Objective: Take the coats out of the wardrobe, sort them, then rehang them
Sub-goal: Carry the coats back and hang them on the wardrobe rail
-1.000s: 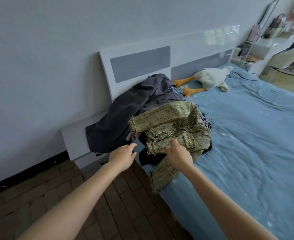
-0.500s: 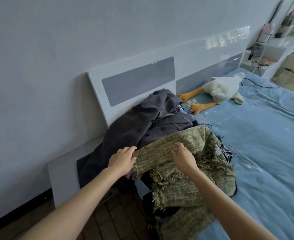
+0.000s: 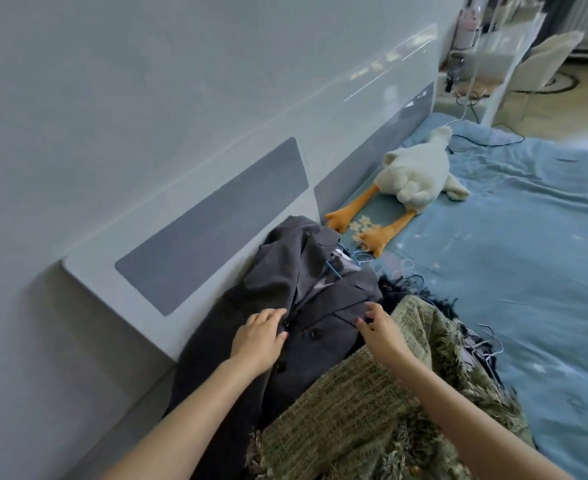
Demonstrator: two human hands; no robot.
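Observation:
A dark grey coat [image 3: 323, 306] lies at the head of the bed against the headboard, with a blue hanger [image 3: 334, 268] in its collar. A green tweed coat [image 3: 355, 410] with fringed edges lies in front of it, partly over its lower part. My left hand [image 3: 261, 336] pinches the grey coat's front edge near a button. My right hand [image 3: 379, 327] rests with spread fingers on the grey coat's lapel, beside the tweed. A dark fringed garment [image 3: 410, 285] shows under the pile, mostly hidden.
A white plush goose [image 3: 414, 174] with orange feet lies by the white and grey headboard [image 3: 213, 223]. The blue bedsheet [image 3: 528, 254] stretches to the right. A white desk [image 3: 493, 53] and a chair [image 3: 549, 60] stand at the far right.
Both hands have moved off the green tweed coat and forward onto the grey coat. The view has come closer and lower over the pile.

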